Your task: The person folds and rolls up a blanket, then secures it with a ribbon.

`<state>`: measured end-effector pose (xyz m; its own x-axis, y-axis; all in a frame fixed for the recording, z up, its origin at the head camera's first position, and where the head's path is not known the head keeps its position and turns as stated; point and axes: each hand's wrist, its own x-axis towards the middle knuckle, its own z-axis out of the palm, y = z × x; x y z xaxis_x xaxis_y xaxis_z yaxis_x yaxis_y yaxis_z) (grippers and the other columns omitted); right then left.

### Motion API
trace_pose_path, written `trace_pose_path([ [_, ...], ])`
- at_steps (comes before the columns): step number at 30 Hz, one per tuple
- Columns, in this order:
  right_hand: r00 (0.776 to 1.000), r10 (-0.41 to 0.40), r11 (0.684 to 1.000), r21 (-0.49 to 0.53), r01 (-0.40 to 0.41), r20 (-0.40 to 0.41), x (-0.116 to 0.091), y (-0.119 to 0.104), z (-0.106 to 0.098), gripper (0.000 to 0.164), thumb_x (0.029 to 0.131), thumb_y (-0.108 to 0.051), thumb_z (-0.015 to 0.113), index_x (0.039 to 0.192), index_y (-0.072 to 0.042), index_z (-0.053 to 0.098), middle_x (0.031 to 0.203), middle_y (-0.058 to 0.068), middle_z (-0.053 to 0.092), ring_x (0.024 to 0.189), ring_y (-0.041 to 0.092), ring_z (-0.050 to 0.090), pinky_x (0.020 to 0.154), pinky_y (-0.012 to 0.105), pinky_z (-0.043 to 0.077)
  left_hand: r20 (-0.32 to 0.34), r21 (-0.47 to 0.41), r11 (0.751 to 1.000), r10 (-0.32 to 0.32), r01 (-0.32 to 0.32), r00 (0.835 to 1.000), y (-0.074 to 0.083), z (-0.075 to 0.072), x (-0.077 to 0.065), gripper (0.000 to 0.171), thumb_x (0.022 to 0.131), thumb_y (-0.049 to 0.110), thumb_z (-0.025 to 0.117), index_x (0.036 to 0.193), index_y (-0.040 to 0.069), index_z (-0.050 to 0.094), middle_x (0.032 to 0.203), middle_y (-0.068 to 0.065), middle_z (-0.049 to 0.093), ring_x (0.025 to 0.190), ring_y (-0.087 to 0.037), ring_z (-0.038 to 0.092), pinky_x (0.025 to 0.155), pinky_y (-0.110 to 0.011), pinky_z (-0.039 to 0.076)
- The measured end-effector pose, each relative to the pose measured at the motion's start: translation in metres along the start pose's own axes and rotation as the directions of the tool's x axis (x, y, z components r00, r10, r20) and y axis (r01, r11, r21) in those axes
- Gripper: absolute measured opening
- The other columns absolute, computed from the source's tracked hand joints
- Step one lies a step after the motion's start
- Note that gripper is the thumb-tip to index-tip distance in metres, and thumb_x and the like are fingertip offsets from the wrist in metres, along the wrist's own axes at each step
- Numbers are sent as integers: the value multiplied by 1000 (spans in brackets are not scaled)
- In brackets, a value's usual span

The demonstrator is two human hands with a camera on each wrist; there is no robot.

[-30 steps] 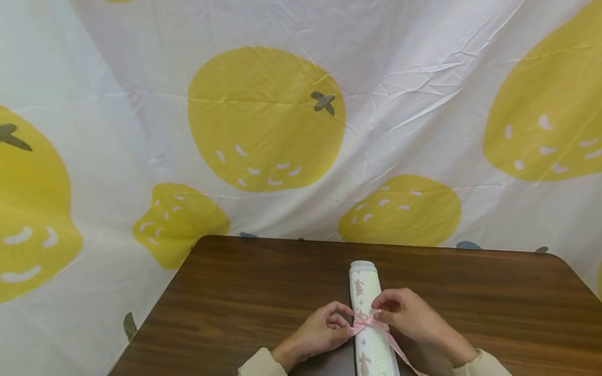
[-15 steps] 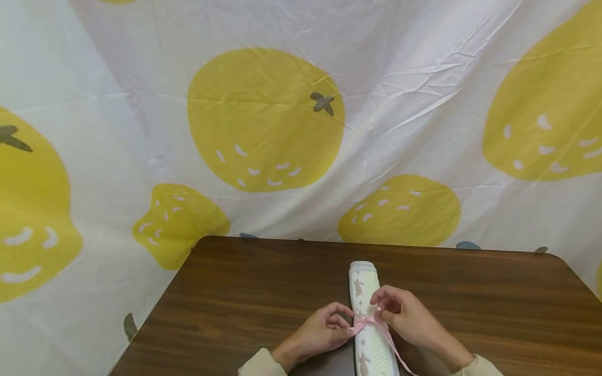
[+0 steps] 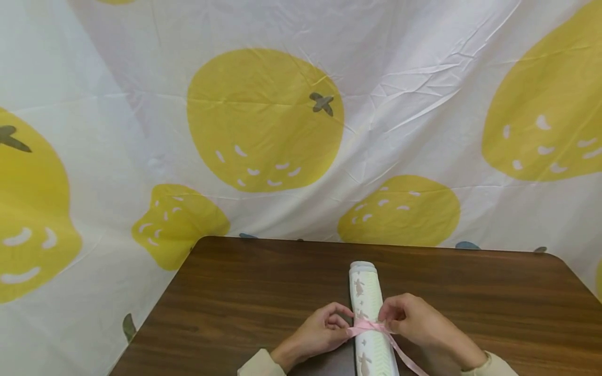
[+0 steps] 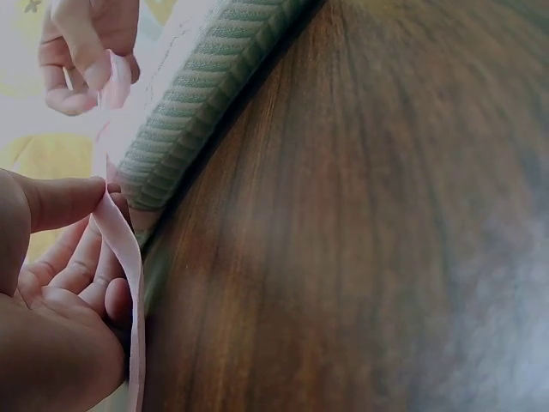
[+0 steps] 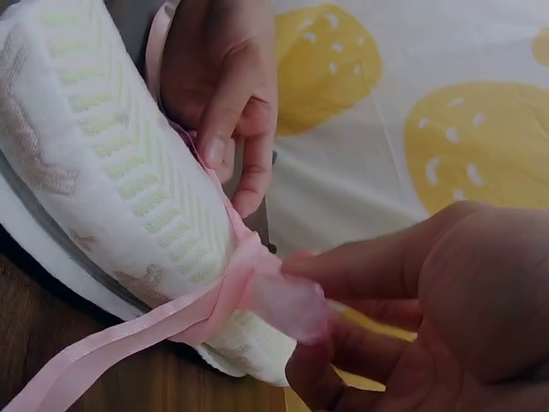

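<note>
A rolled white towel (image 3: 360, 286) with brown animal figures and a pale green ribbed band lies lengthwise on the table. Pink ribbon (image 3: 369, 326) goes round its middle and crosses itself on top. At the roll's left side, my left hand (image 3: 324, 329) pinches one part of the ribbon between thumb and finger; the tail (image 4: 130, 266) hangs past the palm in the left wrist view. On the other side, my right hand (image 3: 414, 321) pinches a folded ribbon loop (image 5: 292, 309) beside the crossing. Another tail (image 5: 94, 352) trails over the roll toward the lower left there.
The dark wood-grain table (image 3: 263, 277) has rounded far corners. Behind it hangs a white cloth (image 3: 291, 214) printed with large yellow lemons, also running down the left side. Light sleeves (image 3: 262, 364) cover both wrists.
My right hand has moved right and slightly nearer, drawing the ribbon out flatter across the towel. The left hand and the towel have stayed in place.
</note>
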<state>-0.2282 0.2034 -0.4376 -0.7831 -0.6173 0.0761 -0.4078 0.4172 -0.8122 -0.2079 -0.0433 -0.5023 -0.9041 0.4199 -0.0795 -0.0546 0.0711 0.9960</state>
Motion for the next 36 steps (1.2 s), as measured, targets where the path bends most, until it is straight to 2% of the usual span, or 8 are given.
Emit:
trace_pose_path([
  [6,994,-104,981,170,97,32,-2,7,-3,7,86,7,60,92,2,60,77,3,63,71,2,56,63,23,50,5,-10,1000,3,-3,1000,-2,-1,1,31,87,-1,66,117,-2,58,83,-2,64,72,-9,56,62,-18,44],
  [11,995,-94,944,320,85,12,-5,12,-4,14,90,5,58,102,10,53,82,6,63,76,6,60,68,26,52,7,-15,1000,-2,2,1000,-2,-1,1,32,88,-1,67,118,-3,57,83,-1,64,72,-8,57,63,-19,45],
  [15,996,-94,926,367,88,0,-5,13,-5,16,94,4,56,106,12,50,84,11,64,74,9,61,67,30,54,8,-22,1000,-7,8,1000,-1,-1,0,32,88,-1,67,118,-4,57,83,0,64,72,-7,57,64,-18,45],
  [18,998,-63,947,316,62,-7,-5,11,-7,15,94,2,59,105,10,53,82,11,63,68,9,59,59,28,51,9,-29,1000,-12,12,1000,0,-1,0,32,88,-1,66,118,-4,57,82,1,64,73,-6,57,65,-17,46],
  [23,1000,20,996,86,-21,22,-6,5,-11,7,89,-6,67,94,-4,62,70,-5,58,61,3,51,53,23,44,2,-30,999,-14,14,1000,-1,-1,0,32,87,-1,66,117,-4,57,82,1,64,72,-7,57,65,-17,46],
  [26,998,-6,999,35,4,65,-7,3,-14,5,88,-8,68,87,-10,63,64,-11,52,57,-1,47,50,21,41,-2,-37,999,-12,12,1000,-2,-1,0,32,86,-2,66,117,-5,57,82,0,63,72,-7,57,63,-18,45],
  [32,994,-72,993,95,64,77,-10,5,-22,6,89,-3,66,88,-8,63,67,-8,56,59,0,51,50,21,42,-6,-51,999,-16,15,1000,-3,-1,0,31,87,-2,66,117,-5,57,82,0,62,71,-8,56,61,-18,44],
  [36,999,-15,999,-51,18,49,-13,4,-29,9,87,-10,71,89,-13,63,68,-8,58,58,3,54,51,23,44,-12,-49,999,-12,11,1000,-3,-1,1,31,86,-3,65,116,-5,57,82,0,62,70,-8,55,60,-18,43],
])
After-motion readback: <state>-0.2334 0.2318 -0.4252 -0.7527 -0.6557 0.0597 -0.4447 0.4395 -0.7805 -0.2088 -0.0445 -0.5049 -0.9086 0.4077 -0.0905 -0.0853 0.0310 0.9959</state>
